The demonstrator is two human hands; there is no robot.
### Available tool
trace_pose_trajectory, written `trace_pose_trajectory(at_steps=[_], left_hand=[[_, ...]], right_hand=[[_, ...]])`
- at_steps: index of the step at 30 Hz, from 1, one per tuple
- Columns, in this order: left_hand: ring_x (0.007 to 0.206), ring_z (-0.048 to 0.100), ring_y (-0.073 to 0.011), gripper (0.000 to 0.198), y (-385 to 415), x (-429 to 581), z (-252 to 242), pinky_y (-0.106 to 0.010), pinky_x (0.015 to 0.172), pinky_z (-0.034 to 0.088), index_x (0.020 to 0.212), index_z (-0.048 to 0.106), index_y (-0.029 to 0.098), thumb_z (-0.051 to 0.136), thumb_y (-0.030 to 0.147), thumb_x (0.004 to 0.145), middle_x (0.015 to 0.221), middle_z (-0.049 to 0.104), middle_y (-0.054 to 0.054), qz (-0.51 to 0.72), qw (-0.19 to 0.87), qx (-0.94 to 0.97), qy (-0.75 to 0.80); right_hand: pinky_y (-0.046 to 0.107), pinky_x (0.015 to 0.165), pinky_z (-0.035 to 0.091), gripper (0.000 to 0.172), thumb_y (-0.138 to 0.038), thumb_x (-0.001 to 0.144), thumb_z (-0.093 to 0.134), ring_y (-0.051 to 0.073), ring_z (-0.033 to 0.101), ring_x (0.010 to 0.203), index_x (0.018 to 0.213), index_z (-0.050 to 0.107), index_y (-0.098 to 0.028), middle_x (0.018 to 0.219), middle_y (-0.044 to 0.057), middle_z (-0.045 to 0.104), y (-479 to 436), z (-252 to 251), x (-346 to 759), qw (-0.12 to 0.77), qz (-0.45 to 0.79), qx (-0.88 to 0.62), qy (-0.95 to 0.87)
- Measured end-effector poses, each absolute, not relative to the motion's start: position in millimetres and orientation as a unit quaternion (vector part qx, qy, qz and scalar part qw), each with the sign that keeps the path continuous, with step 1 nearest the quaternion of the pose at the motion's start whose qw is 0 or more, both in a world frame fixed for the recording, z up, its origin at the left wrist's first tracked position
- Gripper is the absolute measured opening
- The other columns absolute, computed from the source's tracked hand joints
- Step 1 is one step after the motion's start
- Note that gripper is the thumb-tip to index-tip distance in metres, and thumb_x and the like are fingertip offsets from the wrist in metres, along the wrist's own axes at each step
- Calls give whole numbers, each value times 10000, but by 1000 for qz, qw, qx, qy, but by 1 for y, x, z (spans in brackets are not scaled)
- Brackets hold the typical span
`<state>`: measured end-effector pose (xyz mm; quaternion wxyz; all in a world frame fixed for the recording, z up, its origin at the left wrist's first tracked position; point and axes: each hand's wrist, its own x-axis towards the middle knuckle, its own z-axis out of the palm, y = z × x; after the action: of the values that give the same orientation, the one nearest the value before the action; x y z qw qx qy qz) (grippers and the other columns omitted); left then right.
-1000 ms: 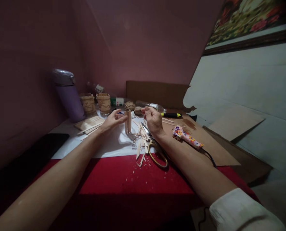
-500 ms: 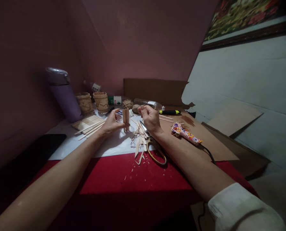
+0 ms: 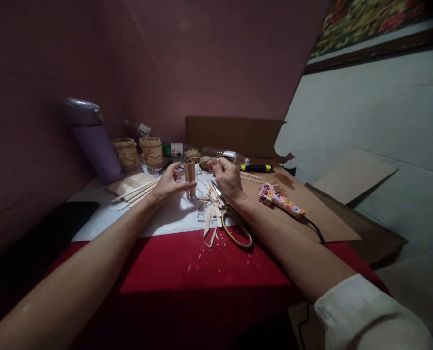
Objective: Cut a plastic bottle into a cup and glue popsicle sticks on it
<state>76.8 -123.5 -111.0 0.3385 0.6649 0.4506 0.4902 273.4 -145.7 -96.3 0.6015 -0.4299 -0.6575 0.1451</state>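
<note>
My left hand (image 3: 170, 182) holds a small upright piece made of wooden craft sticks (image 3: 189, 180), with the thumb across its front. To its right, my right hand (image 3: 227, 177) is closed with fingertips pinched together; what they hold, if anything, is too small to make out. Below that hand lie scissors (image 3: 235, 238) with gold-coloured handles, beside cut stick pieces (image 3: 208, 221). Whole craft sticks (image 3: 134, 188) are stacked left of my left hand.
Two wooden cups (image 3: 152, 152) and a purple bottle (image 3: 96, 148) stand at the back left. A clear plastic bottle (image 3: 220, 154) and a black-yellow cutter (image 3: 256, 168) lie behind my right hand. A flowered glue gun (image 3: 280, 200) with a cord rests on cardboard at the right.
The stick piece in my left hand has turned slightly and shifted a little left. The view has moved slightly; my right hand keeps its pinch.
</note>
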Motion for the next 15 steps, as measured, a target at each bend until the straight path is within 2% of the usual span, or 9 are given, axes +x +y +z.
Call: trace_pose_trajectory(at_steps=[4,7,12,15], left_hand=[[1121,592,-330,959,-129,76,-105,-468,987,420,1289,537,131,747,726,566,1129,650,-137,501,346,649,457],[1143,587,-338,967,-132,75,-102,-471,993,424,1280,537,122,707,769,582,1157,648,-155,511,354,642,449],[1112,602,-329,1002,-126,74,-108,-472,983,434,1321,509,150,854,612,502,1096,656,-118,498,362,658,434],[1051,623,-311,1006,-121,75,-114,-464,958,452,1309,529,168,918,493,439,1070,666,-98,506,333,679,415]], right_hand=[[297,697,446,461,-579,966,432,180,598,775,790,641,-208,806,40,668,-145,-97,274,603,146,-428,-657],[297,703,443,441,-565,967,442,178,593,769,793,637,-210,796,31,658,-147,-96,274,600,147,-425,-661],[321,752,457,374,-498,980,454,185,594,789,827,634,-208,820,34,645,-148,-95,273,584,136,-399,-694],[348,817,478,354,-469,983,456,206,621,884,864,657,-203,909,60,668,-147,-96,272,578,129,-367,-717]])
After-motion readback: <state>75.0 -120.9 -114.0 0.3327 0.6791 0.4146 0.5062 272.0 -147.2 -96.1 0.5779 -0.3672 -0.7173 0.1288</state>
